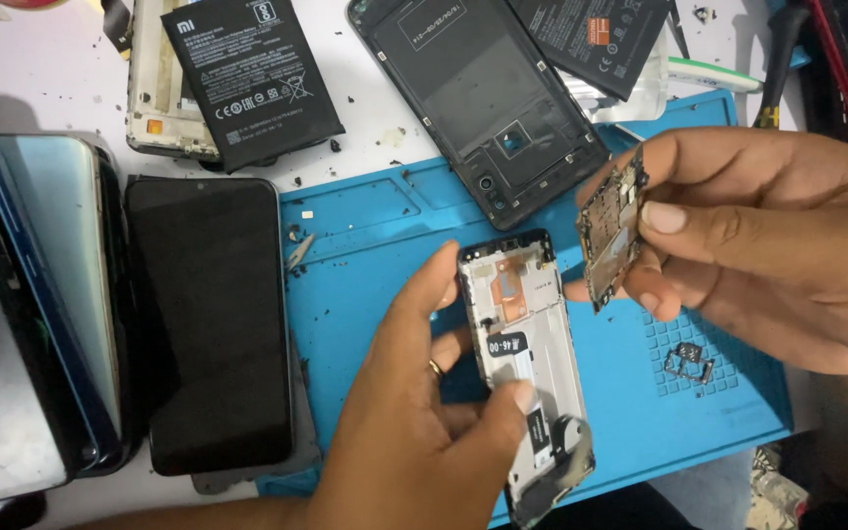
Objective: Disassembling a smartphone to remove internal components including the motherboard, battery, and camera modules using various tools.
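Hands over a blue mat on a cluttered worktop: the left hand grips an opened phone frame by its edges, tilted above the mat; the right hand pinches a small circuit board just beside the frame's top. Pinched only at one edge, the board could slip or flex. The frame's lower end is blurred, and small metal parts on the mat are hard to identify.

blue mat | black battery | back cover | dark phone
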